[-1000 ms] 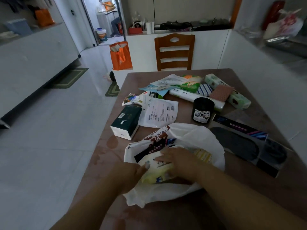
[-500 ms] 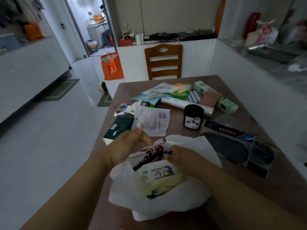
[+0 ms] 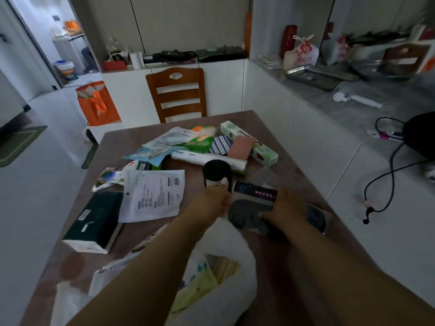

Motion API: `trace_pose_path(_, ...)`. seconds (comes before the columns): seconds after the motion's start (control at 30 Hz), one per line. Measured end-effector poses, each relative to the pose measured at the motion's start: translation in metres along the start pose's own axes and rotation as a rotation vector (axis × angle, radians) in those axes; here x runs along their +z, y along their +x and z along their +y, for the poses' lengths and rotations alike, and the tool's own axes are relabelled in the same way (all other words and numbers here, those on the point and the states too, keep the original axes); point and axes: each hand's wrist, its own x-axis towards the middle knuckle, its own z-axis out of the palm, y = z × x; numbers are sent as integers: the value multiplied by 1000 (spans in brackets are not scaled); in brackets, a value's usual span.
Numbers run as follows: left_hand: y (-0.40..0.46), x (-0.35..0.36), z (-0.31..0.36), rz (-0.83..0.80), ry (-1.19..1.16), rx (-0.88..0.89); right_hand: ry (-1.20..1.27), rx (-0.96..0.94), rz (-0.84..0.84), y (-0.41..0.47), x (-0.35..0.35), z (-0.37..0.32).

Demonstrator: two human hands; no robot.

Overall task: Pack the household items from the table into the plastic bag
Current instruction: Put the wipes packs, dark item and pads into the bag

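A white plastic bag [image 3: 231, 300] lies open at the near edge of the brown table [image 3: 286, 164], under my forearms, with a yellow-green pack [image 3: 200, 287] inside it. Beyond the bag lies a flat clear package [image 3: 247, 216] holding grey oval pads, with a black label strip [image 3: 256, 190]. My left hand [image 3: 213, 200] grips its left edge, thumb up against a black jar [image 3: 215, 170]. My right hand [image 3: 286, 205] is closed over the package's right part and hides its middle.
More items sit further back: a white roll [image 3: 202, 157], a long green-white box [image 3: 259, 149], a pink cloth [image 3: 241, 147], a striped cloth [image 3: 220, 144], a white paper pouch [image 3: 155, 196] and a dark green tissue box [image 3: 95, 221]. A wooden chair [image 3: 179, 95] stands at the far end.
Both hands have let go of the plastic bag and reached forward onto the flat package of grey pads. The bag now lies slack beneath my arms.
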Motion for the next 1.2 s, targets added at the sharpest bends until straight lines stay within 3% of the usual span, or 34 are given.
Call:
trace_pose_path(0.1,25,25,-3,74,-161,-140,-276,27,-135,13,-3,15)
trace_pose_path(0.17,36,33,-9,106,-212,-189,-238,-6,-190,16,0,19)
trace_pose_path(0.3,43,44,-20,126,-197,-249,294,-32,-252,27,-23,27)
trace_pose_path(0.43,42,57,-20,-43,-345,-237,993,-56,-446,26,-65,11)
trace_pose_path(0.53,40,62,-16,75,-504,-180,1149,-64,-647,28,-75,-1)
trace_pose_path(0.63,36,53,-2,147,-482,-175,1153,32,-567,34,-77,-6)
trace_pose_path(0.73,36,31,18,161,-446,-176,1224,2,-552,44,-88,-25)
trace_pose_path(0.8,39,12,32,204,-444,-172,1082,14,-354,69,-87,-30)
trace_pose_path(0.87,42,-8,40,238,-450,-161,678,28,-78,95,-81,-24)
trace_pose_path(0.9,44,-15,41,257,-448,-165,501,57,-46,101,-75,-21)
trace_pose_path(1.03,47,-32,26,309,-463,-199,-42,106,-361,104,-49,-20)
trace_pose_path(1.1,49,-35,14,349,-498,-193,74,131,-495,102,-46,-27)
trace_pose_path(1.2,48,-36,2,400,-570,-163,195,147,-504,112,-38,-22)
